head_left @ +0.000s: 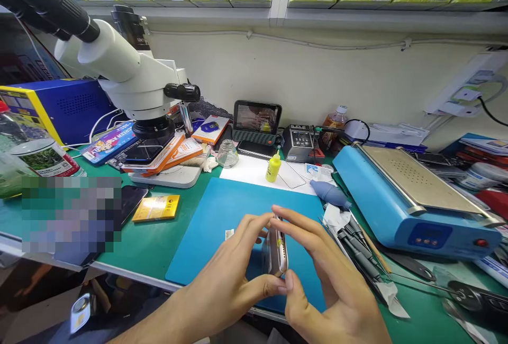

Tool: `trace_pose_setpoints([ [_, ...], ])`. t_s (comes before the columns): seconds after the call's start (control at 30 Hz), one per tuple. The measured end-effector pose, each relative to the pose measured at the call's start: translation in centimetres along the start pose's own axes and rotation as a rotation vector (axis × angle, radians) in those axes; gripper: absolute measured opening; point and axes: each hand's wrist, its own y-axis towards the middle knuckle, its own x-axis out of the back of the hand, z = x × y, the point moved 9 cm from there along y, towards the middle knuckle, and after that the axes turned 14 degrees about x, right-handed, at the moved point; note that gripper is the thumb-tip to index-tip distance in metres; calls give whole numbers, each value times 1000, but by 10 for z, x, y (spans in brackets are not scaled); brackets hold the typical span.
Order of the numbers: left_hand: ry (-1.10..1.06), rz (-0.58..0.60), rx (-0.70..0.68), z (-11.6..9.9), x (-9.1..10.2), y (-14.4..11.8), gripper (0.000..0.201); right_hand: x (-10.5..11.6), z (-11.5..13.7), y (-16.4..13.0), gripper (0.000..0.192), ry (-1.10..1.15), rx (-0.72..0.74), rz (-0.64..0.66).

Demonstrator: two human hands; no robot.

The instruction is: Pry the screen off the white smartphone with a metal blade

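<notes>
Both my hands hold a silver smartphone [277, 251] on its edge above the blue work mat [222, 217]. My left hand [234, 264] grips its left face and bottom corner. My right hand [321, 270] presses against its right side, fingers along the top edge and thumb at the lower end. A small white scrap [229, 234] lies on the mat just left of my left hand.
A white microscope [130, 79] stands at the back left. A yellow bottle [273, 167], a glass jar [227, 154], a propped phone [257, 119] and a blue heating machine [413, 201] ring the mat. Tweezers and several tools [361, 249] lie to the right, a yellow card [156, 208] to the left.
</notes>
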Motion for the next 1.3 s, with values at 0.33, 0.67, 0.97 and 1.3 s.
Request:
trace_pose_setpoints([
  [0.33,119,-25,13,-11,3,1,67,0,-9,-1,63,51,-88,-16],
  [0.67,224,-59,80,-32,13,7,67,0,-23,9,51,168,-149,-1],
  [0.97,354,-90,176,-47,20,6,28,-7,-22,30,53,152,-201,10],
  [1.3,330,-68,134,-50,30,-4,24,-12,-18,35,50,172,-269,15],
])
